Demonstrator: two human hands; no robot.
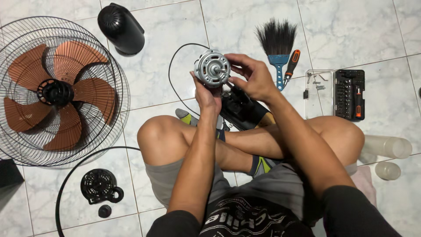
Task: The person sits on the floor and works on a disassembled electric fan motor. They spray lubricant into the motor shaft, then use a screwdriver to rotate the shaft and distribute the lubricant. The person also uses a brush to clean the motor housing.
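Observation:
I sit cross-legged on a tiled floor and hold a round silver fan motor [211, 67] up in front of me, its shaft facing me. My left hand [206, 94] grips the motor from below. My right hand [251, 77] holds its right side, fingers curled over the top edge. A thin black cable [172, 79] loops from the motor down to the floor. Behind my hands lies a black fan housing part [241, 109].
A fan grille with brown blades [57, 92] lies at left, a black motor cover [121, 28] above it. A blue-handled brush [277, 44], an orange-black screwdriver [291, 66] and a bit set case [348, 93] lie at right. A small black cap [100, 186] and grille ring [70, 175] lie lower left.

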